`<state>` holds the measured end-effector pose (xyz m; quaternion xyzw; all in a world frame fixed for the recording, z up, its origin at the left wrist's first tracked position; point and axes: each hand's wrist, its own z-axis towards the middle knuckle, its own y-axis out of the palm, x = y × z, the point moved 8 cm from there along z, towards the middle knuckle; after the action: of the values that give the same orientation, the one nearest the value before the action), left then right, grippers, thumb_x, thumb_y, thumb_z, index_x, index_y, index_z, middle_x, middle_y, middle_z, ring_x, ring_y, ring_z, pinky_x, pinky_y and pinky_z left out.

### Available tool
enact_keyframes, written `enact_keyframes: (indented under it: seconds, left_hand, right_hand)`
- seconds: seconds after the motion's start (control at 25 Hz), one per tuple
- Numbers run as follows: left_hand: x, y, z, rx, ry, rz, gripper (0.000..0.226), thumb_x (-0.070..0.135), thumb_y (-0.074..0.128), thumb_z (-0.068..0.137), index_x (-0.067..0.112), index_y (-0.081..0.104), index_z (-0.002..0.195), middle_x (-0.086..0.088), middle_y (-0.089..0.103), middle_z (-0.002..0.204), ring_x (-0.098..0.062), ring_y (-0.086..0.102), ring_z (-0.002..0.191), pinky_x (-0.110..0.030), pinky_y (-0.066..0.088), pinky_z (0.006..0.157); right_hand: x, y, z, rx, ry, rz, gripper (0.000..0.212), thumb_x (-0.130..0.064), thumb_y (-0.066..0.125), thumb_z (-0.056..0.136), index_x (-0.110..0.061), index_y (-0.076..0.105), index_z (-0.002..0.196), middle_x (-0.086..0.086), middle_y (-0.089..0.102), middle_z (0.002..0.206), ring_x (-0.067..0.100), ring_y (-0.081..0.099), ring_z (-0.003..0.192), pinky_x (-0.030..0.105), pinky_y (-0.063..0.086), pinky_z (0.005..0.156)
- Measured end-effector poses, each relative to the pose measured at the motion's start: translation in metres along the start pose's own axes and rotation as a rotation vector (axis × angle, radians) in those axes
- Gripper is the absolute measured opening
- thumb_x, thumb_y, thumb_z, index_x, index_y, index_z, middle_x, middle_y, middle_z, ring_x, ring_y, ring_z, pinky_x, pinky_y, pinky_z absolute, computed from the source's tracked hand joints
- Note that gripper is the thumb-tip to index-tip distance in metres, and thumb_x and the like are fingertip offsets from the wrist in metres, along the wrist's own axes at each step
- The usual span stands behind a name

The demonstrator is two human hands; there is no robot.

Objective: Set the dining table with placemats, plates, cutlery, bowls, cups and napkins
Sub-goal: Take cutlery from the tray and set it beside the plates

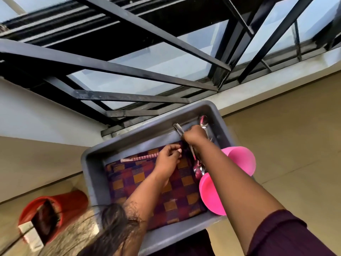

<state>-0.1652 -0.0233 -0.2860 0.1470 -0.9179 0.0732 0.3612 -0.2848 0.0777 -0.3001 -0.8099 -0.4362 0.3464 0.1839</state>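
My right hand (195, 134) grips a bundle of cutlery (197, 163) inside the grey bin (96, 163); left hand (168, 157) pinches the checked placemats' (166, 191) edge. Risk: loose spoons slipping from the bundle, clattering onto the pink bowls (239, 163).

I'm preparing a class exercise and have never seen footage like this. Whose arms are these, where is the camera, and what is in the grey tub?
The single picture comes from a camera worn on a person's head, looking at their own bare hands; there is no machine. Both reach into a grey plastic tub. Inside lie checked placemats, pink bowls and spoons. The right hand grips a bundle of metal cutlery. The left hand, fingers curled, touches the placemats near a pink striped cloth. A red bucket stands outside the tub.
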Motion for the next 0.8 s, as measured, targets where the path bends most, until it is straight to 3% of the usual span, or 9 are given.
enact_keyframes:
  seconds: [0.08, 0.16, 0.28, 0.4, 0.52, 0.64, 0.68, 0.8]
  left_hand:
    - [0.010, -0.003, -0.001, 0.012, 0.024, -0.010, 0.016, 0.007, 0.059, 0.095, 0.014, 0.059, 0.109, 0.002, 0.062, 0.095, -0.010, 0.058, 0.091, -0.020, 0.048, 0.080]
    - [0.020, -0.006, -0.003, 0.011, 0.049, -0.020, 0.024, 0.007, 0.062, 0.093, 0.014, 0.056, 0.115, 0.002, 0.064, 0.100, -0.007, 0.061, 0.091, -0.014, 0.048, 0.076]
    - [0.031, -0.007, -0.005, -0.031, 0.076, -0.027, 0.025, 0.012, 0.064, 0.092, 0.014, 0.059, 0.117, -0.003, 0.068, 0.108, -0.012, 0.064, 0.096, -0.021, 0.051, 0.079]
    - [0.035, -0.005, -0.009, -0.044, 0.084, -0.007, 0.013, 0.013, 0.063, 0.093, 0.017, 0.066, 0.105, -0.001, 0.071, 0.092, -0.014, 0.062, 0.085, -0.032, 0.050, 0.079]
    - [0.032, -0.005, -0.011, -0.044, 0.053, 0.021, 0.009, 0.015, 0.064, 0.093, 0.009, 0.068, 0.097, -0.003, 0.070, 0.088, -0.017, 0.063, 0.083, -0.031, 0.051, 0.074]
    - [0.037, -0.004, -0.019, -0.054, 0.051, -0.011, 0.017, 0.018, 0.063, 0.094, 0.003, 0.068, 0.101, 0.001, 0.070, 0.075, -0.007, 0.064, 0.067, -0.021, 0.053, 0.065]
    - [0.038, -0.005, -0.021, -0.035, 0.063, -0.021, 0.017, 0.018, 0.062, 0.094, 0.004, 0.068, 0.102, 0.005, 0.069, 0.073, -0.004, 0.063, 0.066, -0.019, 0.053, 0.070]
    - [0.037, -0.007, -0.028, 0.003, 0.055, -0.075, 0.016, 0.018, 0.056, 0.098, 0.010, 0.068, 0.102, -0.001, 0.071, 0.093, -0.012, 0.066, 0.089, -0.025, 0.049, 0.083]
  right_hand:
    - [-0.016, 0.002, -0.008, -0.098, -0.048, 0.085, 0.018, -0.029, 0.068, 0.085, -0.014, 0.064, 0.075, 0.009, 0.065, 0.083, 0.025, 0.060, 0.082, 0.025, 0.038, 0.069]
    - [-0.032, -0.002, -0.022, -0.165, -0.092, 0.205, 0.021, -0.026, 0.070, 0.085, -0.018, 0.058, 0.069, 0.003, 0.059, 0.070, 0.018, 0.053, 0.066, 0.026, 0.039, 0.061]
    - [-0.048, -0.013, -0.042, -0.303, -0.089, 0.499, 0.014, -0.012, 0.065, 0.091, -0.013, 0.057, 0.079, 0.005, 0.058, 0.070, 0.014, 0.053, 0.059, 0.022, 0.042, 0.048]
    - [-0.051, -0.025, -0.051, -0.375, -0.097, 0.563, 0.009, -0.009, 0.065, 0.090, -0.011, 0.058, 0.085, 0.014, 0.068, 0.086, 0.020, 0.066, 0.070, 0.024, 0.050, 0.055]
    - [-0.046, -0.036, -0.053, -0.324, -0.136, 0.545, 0.011, -0.011, 0.069, 0.088, -0.013, 0.061, 0.080, 0.011, 0.071, 0.093, 0.020, 0.069, 0.084, 0.018, 0.052, 0.059]
    - [-0.038, -0.051, -0.054, -0.218, -0.181, 0.610, 0.009, -0.011, 0.071, 0.086, -0.012, 0.065, 0.079, 0.005, 0.070, 0.082, 0.015, 0.066, 0.078, 0.026, 0.054, 0.077]
    - [-0.035, -0.055, -0.057, -0.200, -0.183, 0.634, 0.008, -0.011, 0.069, 0.088, -0.013, 0.065, 0.081, 0.005, 0.071, 0.082, 0.014, 0.065, 0.076, 0.024, 0.053, 0.073]
    - [-0.015, -0.066, -0.064, -0.098, -0.144, 0.670, 0.009, -0.009, 0.061, 0.093, -0.015, 0.064, 0.087, 0.007, 0.070, 0.087, 0.010, 0.063, 0.071, 0.014, 0.046, 0.055]
